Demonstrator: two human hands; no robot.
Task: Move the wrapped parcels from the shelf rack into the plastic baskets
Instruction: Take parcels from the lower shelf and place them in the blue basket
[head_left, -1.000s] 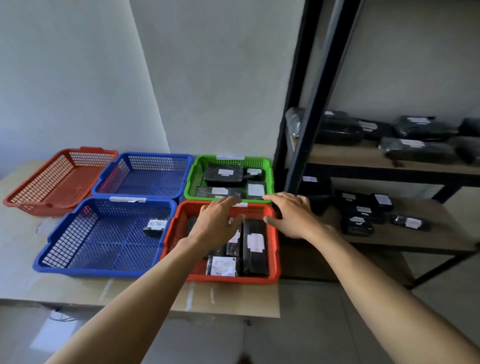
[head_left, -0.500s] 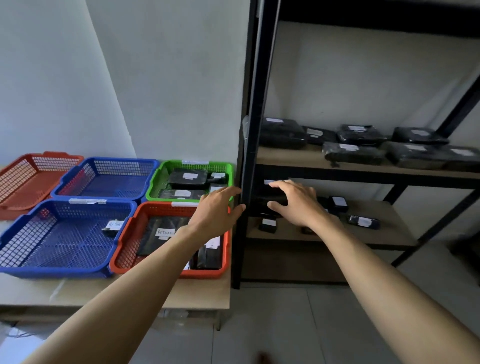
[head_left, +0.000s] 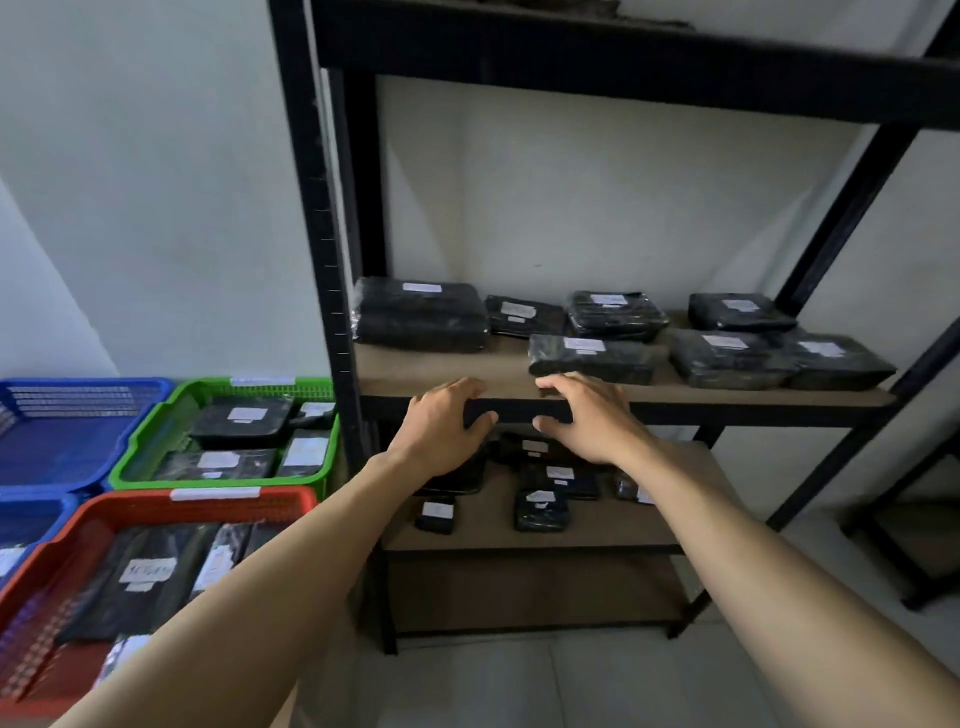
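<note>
Left hand, right hand: fingers apart, nothing held, at shelf rack front rail | nearest parcel just beyond right fingertips | green basket left | risk: slick wrap may be dropped, neighbours dragged off.

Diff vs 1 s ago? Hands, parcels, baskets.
Both hands left the red basket and swung right and up to the rack. The left hand and right hand are now at the middle shelf front edge, fingers relaxed, holding nothing. Nothing taken or let go. The parcels on the shelves and in the baskets lie as before.
</note>
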